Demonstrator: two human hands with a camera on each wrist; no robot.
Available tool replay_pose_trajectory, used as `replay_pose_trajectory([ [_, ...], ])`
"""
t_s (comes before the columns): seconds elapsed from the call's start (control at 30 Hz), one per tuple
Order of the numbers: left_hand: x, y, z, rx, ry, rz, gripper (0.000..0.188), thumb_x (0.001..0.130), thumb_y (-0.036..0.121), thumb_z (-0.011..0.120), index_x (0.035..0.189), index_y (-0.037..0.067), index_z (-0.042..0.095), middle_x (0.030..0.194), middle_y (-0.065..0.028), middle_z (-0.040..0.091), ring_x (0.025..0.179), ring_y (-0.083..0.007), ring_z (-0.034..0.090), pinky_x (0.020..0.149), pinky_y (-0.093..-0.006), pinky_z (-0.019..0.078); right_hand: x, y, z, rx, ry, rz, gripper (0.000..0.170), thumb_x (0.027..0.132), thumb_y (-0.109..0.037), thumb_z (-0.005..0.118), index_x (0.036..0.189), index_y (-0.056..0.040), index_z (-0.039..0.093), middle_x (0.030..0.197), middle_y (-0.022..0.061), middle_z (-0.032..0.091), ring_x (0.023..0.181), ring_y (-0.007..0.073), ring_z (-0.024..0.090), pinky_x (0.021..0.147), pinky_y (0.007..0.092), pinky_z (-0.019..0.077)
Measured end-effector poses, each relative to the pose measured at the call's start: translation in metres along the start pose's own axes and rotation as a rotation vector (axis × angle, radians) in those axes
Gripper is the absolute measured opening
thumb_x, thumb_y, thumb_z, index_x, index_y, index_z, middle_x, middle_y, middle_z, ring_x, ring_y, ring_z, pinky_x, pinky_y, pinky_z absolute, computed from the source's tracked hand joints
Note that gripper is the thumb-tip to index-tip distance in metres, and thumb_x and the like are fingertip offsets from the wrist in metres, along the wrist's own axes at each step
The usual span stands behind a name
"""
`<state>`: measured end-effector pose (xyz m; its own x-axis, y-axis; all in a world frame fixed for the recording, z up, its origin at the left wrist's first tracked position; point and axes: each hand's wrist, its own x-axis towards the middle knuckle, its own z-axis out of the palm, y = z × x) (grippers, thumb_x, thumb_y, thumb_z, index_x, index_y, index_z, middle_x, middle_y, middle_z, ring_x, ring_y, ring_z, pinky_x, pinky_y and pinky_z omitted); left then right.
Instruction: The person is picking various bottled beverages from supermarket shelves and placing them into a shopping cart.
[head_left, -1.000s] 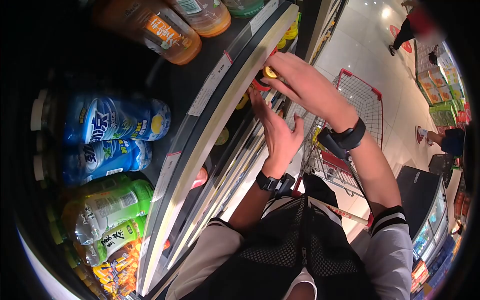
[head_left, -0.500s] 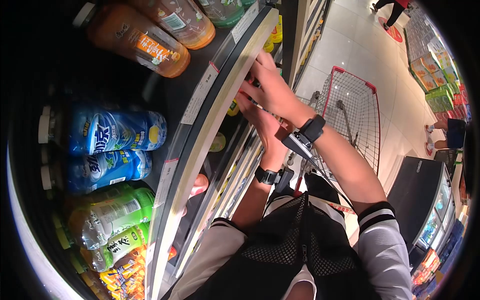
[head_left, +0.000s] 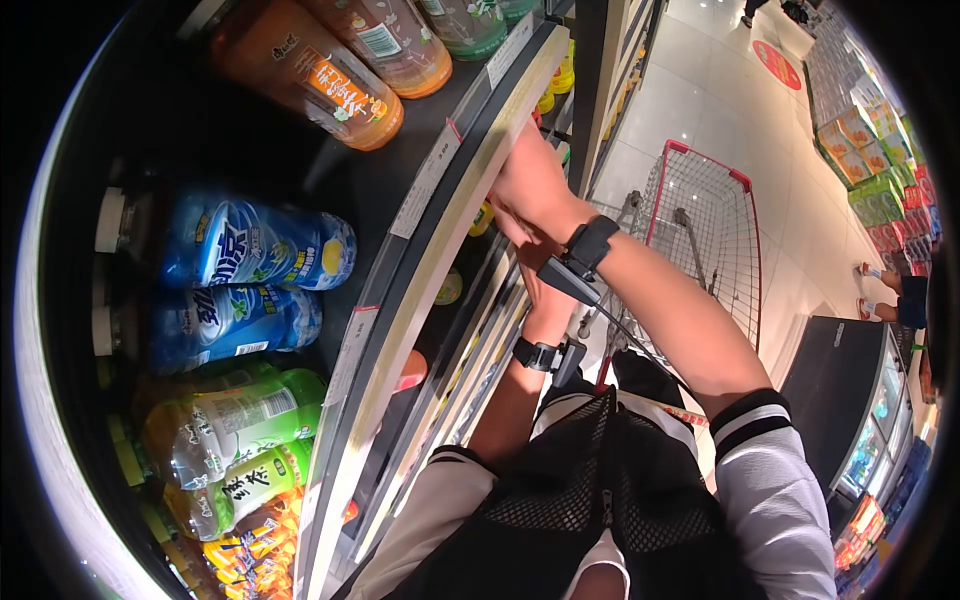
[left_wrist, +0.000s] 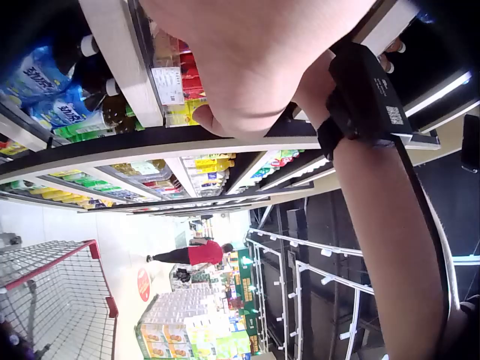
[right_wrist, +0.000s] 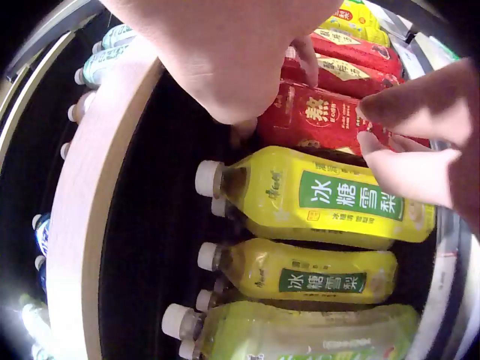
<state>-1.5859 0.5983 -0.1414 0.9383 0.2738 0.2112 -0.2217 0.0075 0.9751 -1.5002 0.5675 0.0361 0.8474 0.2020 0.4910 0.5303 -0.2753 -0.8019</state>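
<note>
In the right wrist view a red bottle (right_wrist: 315, 116) lies sideways in the picture beside other red bottles (right_wrist: 367, 75). My right hand (right_wrist: 217, 52) grips it around its neck end, with a finger along its far side; the cap is hidden. Fingers (right_wrist: 420, 112) of my left hand reach in from the right, fairly straight, with tips at the red label. In the head view my right hand (head_left: 535, 180) overlaps my left hand (head_left: 530, 245) at the shelf edge. The left wrist view shows the back of my left hand (left_wrist: 247, 67) and thumb.
Yellow pear-drink bottles (right_wrist: 330, 187) stand beside the red ones. On the neighbouring shelf are blue bottles (head_left: 270, 245), green tea bottles (head_left: 250, 410) and brown bottles (head_left: 330, 80). A wire shopping cart (head_left: 715, 230) stands behind my right arm. One person (left_wrist: 199, 253) is in the aisle.
My hands, apart at first around a red bottle with a yellow spot, have come together and moved further in behind the shelf edge. The person in the aisle has moved toward the picture's top.
</note>
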Motion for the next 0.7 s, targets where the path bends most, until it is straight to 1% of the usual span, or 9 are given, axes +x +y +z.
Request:
replay_pose_trajectory([
  [0.03, 0.007, 0.011, -0.002, -0.234, -0.140, -0.210, 0.105, 0.090, 0.032, 0.083, 0.166, -0.001, 0.018, 0.168, -0.0297, 0.026, 0.154, -0.0433, 0.035, 0.122, -0.0500, 0.0332, -0.001, 0.002, 0.001, -0.003, 0.003, -0.001, 0.049, 0.086, -0.010, 0.075, 0.134, -0.0076, 0.063, 0.134, 0.0216, 0.059, 0.117, 0.0466, 0.063, 0.090, 0.0507, 0.0590],
  [0.07, 0.001, 0.026, -0.009, 0.445, -0.199, 0.023, 0.102, 0.088, 0.032, 0.085, 0.163, -0.002, 0.024, 0.161, -0.0286, 0.037, 0.146, -0.0437, 0.044, 0.118, -0.0519, 0.0369, 0.000, 0.004, 0.002, -0.022, 0.000, -0.025, 0.050, 0.087, -0.011, 0.075, 0.135, -0.0078, 0.062, 0.134, 0.0220, 0.059, 0.116, 0.0470, 0.064, 0.091, 0.0511, 0.0589],
  [0.17, 0.015, 0.077, 0.008, 0.286, 0.130, 0.197, 0.102, 0.085, 0.033, 0.086, 0.161, -0.003, 0.028, 0.157, -0.0287, 0.041, 0.144, -0.0464, 0.044, 0.119, -0.0532, 0.0357, 0.004, 0.008, 0.002, -0.075, -0.046, -0.064, 0.050, 0.089, -0.013, 0.073, 0.138, -0.0083, 0.061, 0.134, 0.0228, 0.059, 0.117, 0.0473, 0.063, 0.094, 0.0516, 0.0579],
  [0.23, 0.015, 0.093, 0.003, 0.193, 0.110, 0.172, 0.102, 0.084, 0.033, 0.084, 0.162, -0.004, 0.029, 0.161, -0.0304, 0.033, 0.148, -0.0502, 0.038, 0.121, -0.0550, 0.0333, 0.004, 0.013, -0.001, -0.107, -0.089, -0.073, 0.050, 0.091, -0.014, 0.072, 0.139, -0.0087, 0.060, 0.133, 0.0232, 0.060, 0.120, 0.0473, 0.062, 0.096, 0.0518, 0.0570],
  [0.33, 0.013, 0.093, 0.000, 0.566, 0.072, 0.276, 0.106, 0.082, 0.030, 0.088, 0.163, -0.003, 0.029, 0.161, -0.0288, 0.035, 0.149, -0.0476, 0.038, 0.125, -0.0494, 0.0307, 0.002, 0.014, -0.011, -0.113, -0.073, -0.270, 0.049, 0.094, -0.015, 0.069, 0.141, -0.0082, 0.058, 0.133, 0.0234, 0.061, 0.125, 0.0462, 0.059, 0.102, 0.0503, 0.0542],
  [0.43, 0.012, 0.096, 0.000, 0.592, 0.077, 0.300, 0.105, 0.082, 0.026, 0.087, 0.164, -0.004, 0.029, 0.167, -0.0314, 0.030, 0.154, -0.0497, 0.032, 0.128, -0.0524, 0.0279, -0.016, 0.003, -0.030, -0.097, -0.141, -0.173, 0.047, 0.098, -0.015, 0.068, 0.142, -0.0060, 0.058, 0.133, 0.0226, 0.062, 0.128, 0.0435, 0.057, 0.105, 0.0481, 0.0519],
  [0.47, 0.010, 0.098, -0.002, 0.585, 0.048, 0.244, 0.099, 0.086, 0.012, 0.076, 0.167, -0.006, 0.022, 0.174, -0.0312, 0.020, 0.162, -0.0507, 0.018, 0.133, -0.0554, 0.0181, -0.023, 0.000, -0.038, -0.062, -0.103, -0.164, 0.047, 0.098, -0.014, 0.069, 0.142, -0.0044, 0.058, 0.133, 0.0218, 0.063, 0.124, 0.0404, 0.062, 0.103, 0.0452, 0.0532],
  [0.57, 0.010, 0.091, -0.008, 0.725, 0.025, 0.292, 0.099, 0.085, 0.010, 0.075, 0.166, -0.007, 0.023, 0.174, -0.0312, 0.022, 0.163, -0.0489, 0.018, 0.134, -0.0548, 0.0174, -0.068, 0.012, -0.061, 0.116, -0.019, -0.030, 0.043, 0.102, -0.006, 0.067, 0.144, -0.0031, 0.057, 0.132, 0.0133, 0.067, 0.117, 0.0222, 0.066, 0.098, 0.0379, 0.0570],
  [0.7, 0.000, 0.085, -0.004, 0.735, 0.001, 0.398, 0.083, 0.084, 0.006, 0.071, 0.159, -0.007, 0.038, 0.171, -0.0304, 0.032, 0.157, -0.0498, 0.031, 0.129, -0.0551, 0.0266, -0.171, 0.087, -0.113, 0.042, 0.002, 0.244, 0.038, 0.100, -0.005, 0.063, 0.138, -0.0038, 0.058, 0.121, 0.0131, 0.070, 0.112, 0.0231, 0.068, 0.091, 0.0361, 0.0546],
])
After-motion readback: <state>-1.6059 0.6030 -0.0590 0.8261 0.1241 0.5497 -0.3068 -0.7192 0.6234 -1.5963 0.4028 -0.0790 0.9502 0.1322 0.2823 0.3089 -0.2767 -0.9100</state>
